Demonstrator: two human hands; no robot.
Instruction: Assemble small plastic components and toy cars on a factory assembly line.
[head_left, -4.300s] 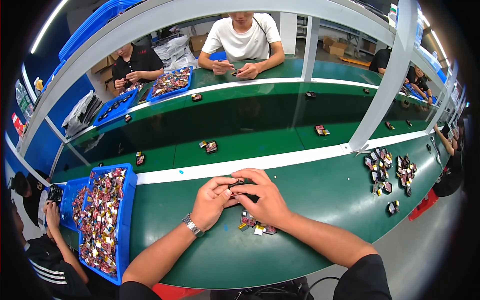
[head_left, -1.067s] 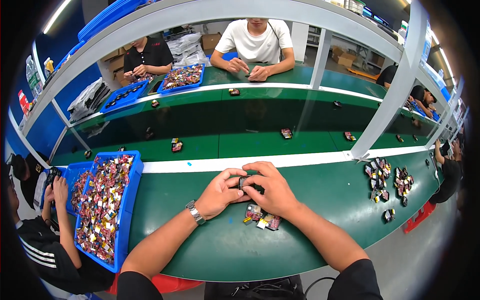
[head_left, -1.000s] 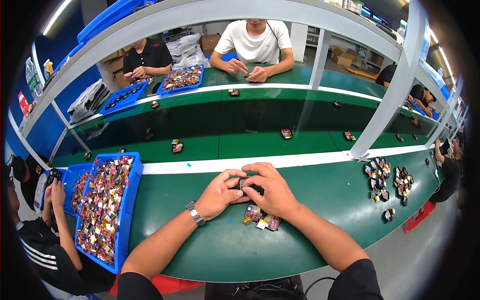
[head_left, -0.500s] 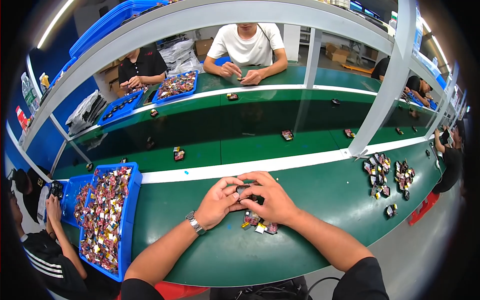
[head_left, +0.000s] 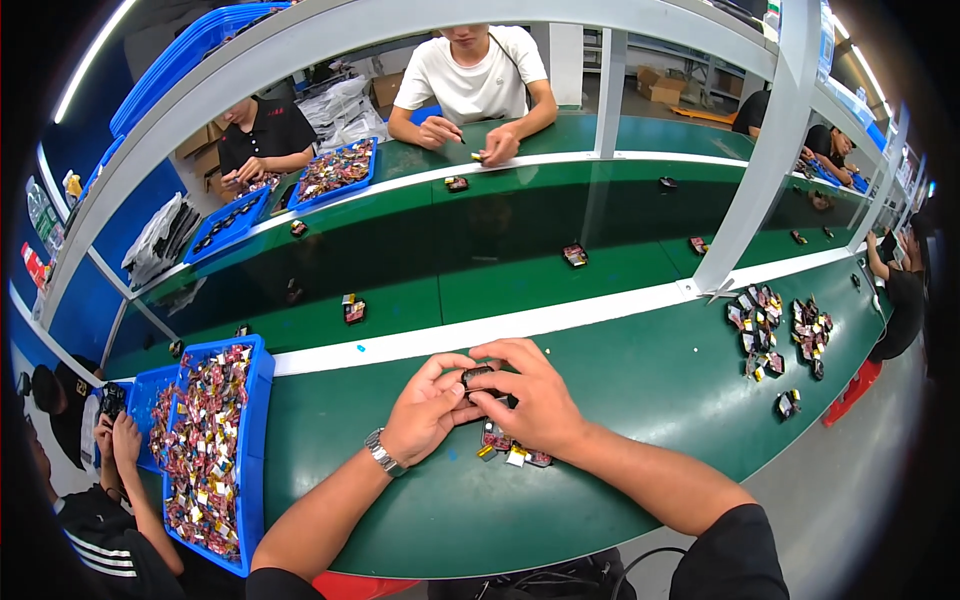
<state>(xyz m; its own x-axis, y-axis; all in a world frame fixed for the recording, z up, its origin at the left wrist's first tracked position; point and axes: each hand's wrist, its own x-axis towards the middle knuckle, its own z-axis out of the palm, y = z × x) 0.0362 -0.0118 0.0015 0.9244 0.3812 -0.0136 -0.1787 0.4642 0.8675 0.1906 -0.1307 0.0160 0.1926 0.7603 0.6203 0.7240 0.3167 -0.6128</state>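
Over the green table, both my hands are closed around a small black plastic casing [head_left: 477, 374]. My left hand [head_left: 424, 412], with a metal watch on the wrist, grips it from the left with thumb and fingers. My right hand [head_left: 537, 402] arches over its other side, fingertips against it; the casing's underside is hidden by the fingers. Below the right palm lie a few small black-cased units [head_left: 496, 437] with reddish circuit boards and yellow and white parts, partly covered by that hand.
A blue tray [head_left: 258, 440] heaped with small electronic parts stands at left. Piles of black-cased units [head_left: 757, 325] lie at right. Beyond a white ledge [head_left: 500, 327], a green belt [head_left: 500, 290] carries scattered units. A grey metal post [head_left: 765, 170] rises at right. Co-workers sit opposite and at left.
My hands stay around the black casing, with small finger shifts. The whole view has shifted slightly. Across the belt, the white-shirted co-worker's hands have moved farther apart.
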